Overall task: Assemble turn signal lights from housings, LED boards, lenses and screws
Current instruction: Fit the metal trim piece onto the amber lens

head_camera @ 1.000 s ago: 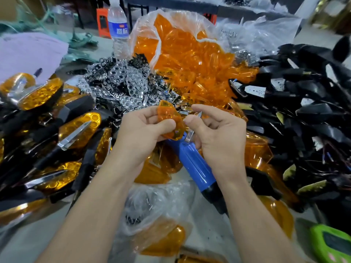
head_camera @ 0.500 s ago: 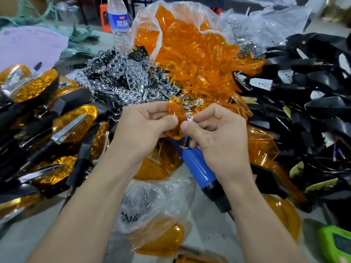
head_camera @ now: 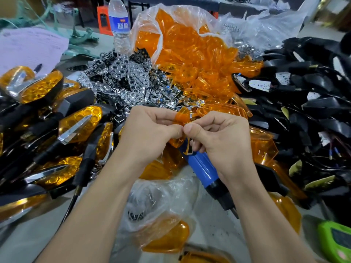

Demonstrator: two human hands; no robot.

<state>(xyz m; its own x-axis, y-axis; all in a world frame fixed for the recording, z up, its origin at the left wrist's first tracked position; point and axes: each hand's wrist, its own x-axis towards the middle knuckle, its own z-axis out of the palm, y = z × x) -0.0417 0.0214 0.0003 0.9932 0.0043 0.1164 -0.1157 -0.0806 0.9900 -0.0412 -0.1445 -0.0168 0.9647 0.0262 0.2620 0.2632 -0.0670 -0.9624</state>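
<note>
While both hands meet above the middle of the table, an orange lens [head_camera: 183,116] sits between them, raised over the clutter. The left hand [head_camera: 148,137] pinches the lens with curled fingers behind it and the thumb in front. The right hand [head_camera: 222,141] is curled too, its thumb tip touching the left thumb, and thumb and forefinger press together on the lens's right edge. Whether a smaller part also lies in that pinch cannot be told.

A blue screwdriver [head_camera: 201,166] lies slanted under the right hand and wrist, its black end pointing near and right. I cannot tell whether the lower fingers grip it.

Far behind the hands an open clear bag [head_camera: 146,21] spills more orange lenses. Left of it is a heap of chrome reflectors [head_camera: 123,80], with a bottle [head_camera: 119,21] standing beyond. Black housings [head_camera: 313,111] are piled along the right side. Finished lights [head_camera: 79,122] with orange faces are stacked on the left. Near the person, between the forearms, lies a crumpled bag of screws [head_camera: 152,202]. A green device [head_camera: 336,242] sits at the near right corner.
</note>
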